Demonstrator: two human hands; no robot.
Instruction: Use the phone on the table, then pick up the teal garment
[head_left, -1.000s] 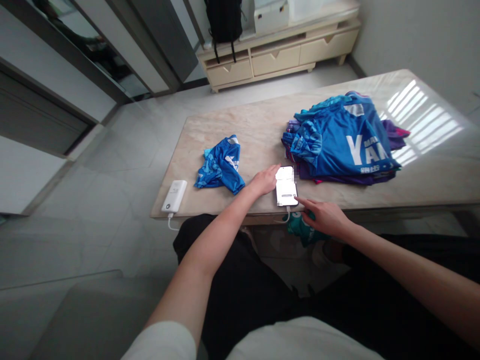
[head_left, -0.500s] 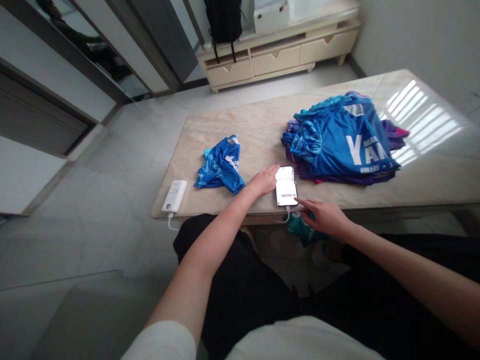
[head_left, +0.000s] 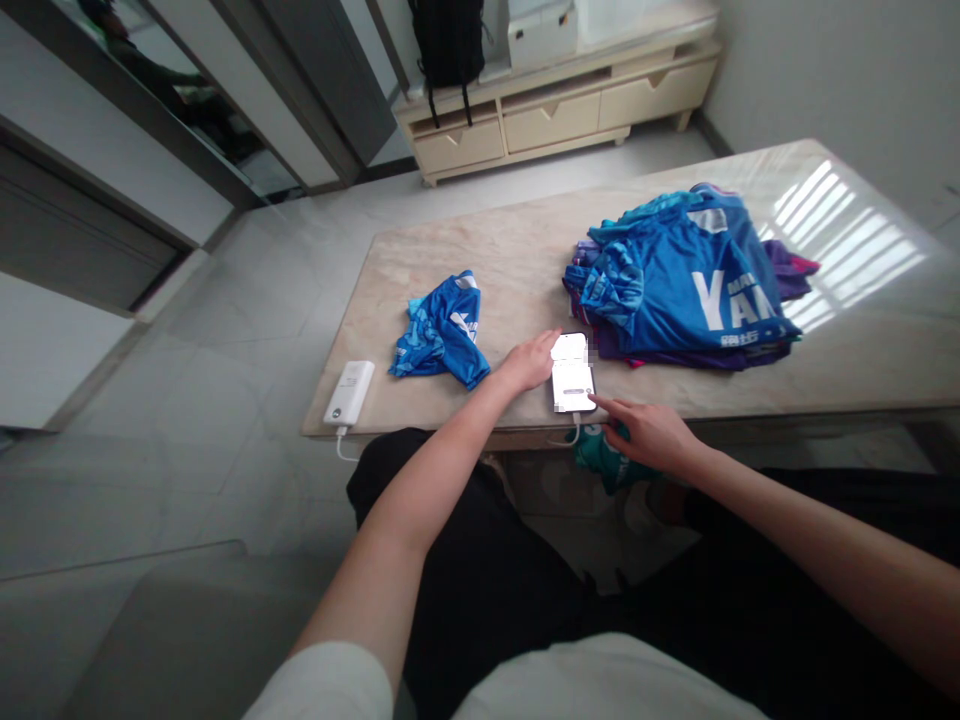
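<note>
A smartphone (head_left: 573, 374) with a lit white screen lies flat near the table's front edge, a white cable in its lower end. My left hand (head_left: 532, 361) rests on the tabletop, its fingers stretched out and meeting the phone's left edge. With the index finger extended, my right hand (head_left: 651, 432) reaches the lower right corner of the screen; its other fingers are loosely apart and hold nothing. Left of the phone lies a small folded blue jersey (head_left: 442, 330). A pile of blue and purple jerseys (head_left: 682, 280) with white lettering sits beyond my right hand.
On the marble-topped table (head_left: 517, 230), a white power bank (head_left: 349, 393) with a cable lies at the left corner. Green cloth (head_left: 611, 462) shows below the front edge. Farther off stands a cream cabinet (head_left: 551, 125) with a black backpack (head_left: 448, 45). A person (head_left: 161, 75) appears at upper left.
Both my hands and the phone keep their places. At upper left, the person has shifted slightly and more of them shows.
</note>
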